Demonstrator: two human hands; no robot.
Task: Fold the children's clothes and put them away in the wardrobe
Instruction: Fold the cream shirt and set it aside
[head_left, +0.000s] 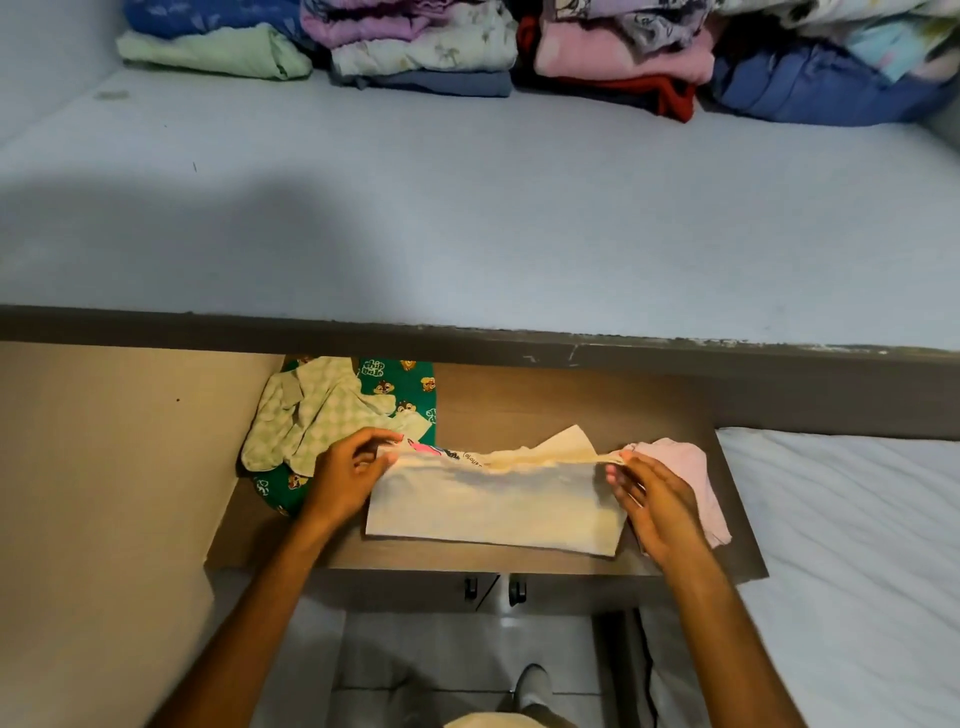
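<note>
A cream children's garment (493, 501) with a printed front lies half folded on a brown wooden surface (545, 400). My left hand (350, 473) pinches its upper left edge. My right hand (652, 501) pinches its upper right edge between thumb and fingers. A small pink garment (691, 467) lies behind my right hand. To the left, a green-checked piece (306, 415) rests on a green cartoon-print garment (410, 382). Stacks of folded clothes (426, 47) line the back of the white wardrobe shelf (467, 208).
The shelf's dark front edge (467, 338) overhangs the wooden surface. A bed with a white sheet (857, 545) lies to the right. A beige wall panel (104, 493) stands at the left. Tiled floor and a foot (532, 686) show below.
</note>
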